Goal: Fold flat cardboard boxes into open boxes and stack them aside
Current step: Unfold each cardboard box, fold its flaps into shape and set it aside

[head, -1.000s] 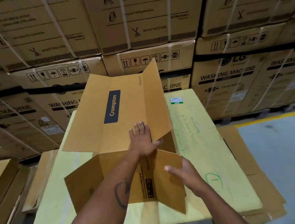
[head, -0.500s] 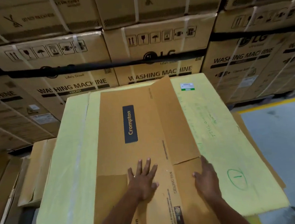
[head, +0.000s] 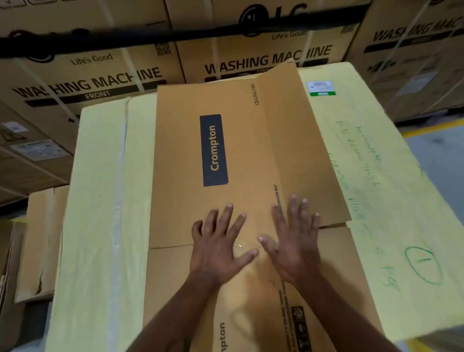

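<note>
Both hands lie flat, palms down, on a Crompton ceiling-fan carton [head: 240,152]. The left hand [head: 220,247] has its fingers spread and straight, gripping nothing; the right hand [head: 292,240] lies just beside it, fingers likewise straight and splayed, thumb tips nearly meeting. They press on the carton near the crease where its main panel meets the flaps nearest the person, so most of the carton stretches away beyond the fingertips and the flaps run back under the wrists and forearms.

The carton lies flattened, its dark blue Crompton label [head: 213,149] facing up, well ahead of the left fingers. A narrower side panel [head: 300,141] on the right rises slightly at its far edge.

Underneath is a large pale yellow box [head: 102,215], which serves as a work surface; green handwriting [head: 364,164] and a circled mark run down its right part, and a small white sticker [head: 320,88] sits near its far right corner. Behind stand stacked LG washing machine cartons [head: 91,84]. More brown cardboard [head: 46,242] leans low on the left.
</note>
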Demonstrator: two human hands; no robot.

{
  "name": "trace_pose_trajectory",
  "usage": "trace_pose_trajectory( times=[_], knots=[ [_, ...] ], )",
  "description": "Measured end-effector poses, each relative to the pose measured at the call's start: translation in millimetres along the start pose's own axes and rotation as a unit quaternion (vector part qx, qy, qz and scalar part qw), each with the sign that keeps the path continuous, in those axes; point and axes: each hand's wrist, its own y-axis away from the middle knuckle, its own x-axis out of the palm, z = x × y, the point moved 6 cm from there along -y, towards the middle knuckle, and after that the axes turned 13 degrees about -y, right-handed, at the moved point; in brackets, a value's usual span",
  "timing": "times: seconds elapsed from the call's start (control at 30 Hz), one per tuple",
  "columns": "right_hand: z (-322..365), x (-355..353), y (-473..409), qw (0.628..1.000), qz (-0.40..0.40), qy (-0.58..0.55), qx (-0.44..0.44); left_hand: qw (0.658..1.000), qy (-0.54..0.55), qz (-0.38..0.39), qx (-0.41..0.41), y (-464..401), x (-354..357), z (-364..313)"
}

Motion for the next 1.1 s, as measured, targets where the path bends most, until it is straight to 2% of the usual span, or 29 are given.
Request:
trace_pose_trajectory(
  times=[0.07, 0.13, 0.2, 0.3, 0.4, 0.57, 0.63, 0.7, 0.73, 0.87, 1.0, 1.1],
  knots=[
    [2, 29, -14, 0.998, 0.065, 0.019, -0.019, 0.997, 0.013, -0.025, -0.067, -17, -1, 30],
    [0, 35, -27, 0.998, 0.058, 0.019, -0.005, 0.988, 0.028, -0.031, -0.149, -30, 3, 59],
    [-3, 23, -45, 0.999, 0.049, 0.011, 0.019, 0.984, 0.033, -0.022, -0.172, -37, 9, 66],
    [-40, 9, -77, 0.990, 0.058, 0.002, 0.131, 0.975, 0.048, -0.028, -0.213, -35, 13, 68],
    [-60, 13, -91, 0.989, 0.055, 0.019, 0.135, 0.951, 0.076, -0.026, -0.300, -39, 17, 80],
    [-58, 15, -88, 0.987, 0.072, 0.025, 0.143, 0.953, 0.078, -0.006, -0.291, -37, 15, 77],
    [-65, 5, -77, 0.974, 0.033, -0.003, 0.224, 0.938, 0.103, 0.000, -0.332, -29, 12, 90],
    [-77, -11, -57, 0.941, -0.019, -0.046, 0.334, 0.909, 0.146, 0.003, -0.389, -14, 9, 106],
    [-80, -17, -48, 0.931, -0.028, -0.059, 0.359, 0.903, 0.157, 0.003, -0.399, -5, 7, 112],
    [-90, -29, -29, 0.933, -0.008, -0.111, 0.343, 0.898, 0.182, -0.003, -0.401, 21, 1, 118],
    [-106, -50, -9, 0.899, -0.001, -0.243, 0.364, 0.858, 0.217, 0.017, -0.464, 52, 2, 117],
    [-115, -57, 13, 0.883, 0.036, -0.269, 0.382, 0.837, 0.220, 0.039, -0.499, 71, 6, 108]
  ],
)
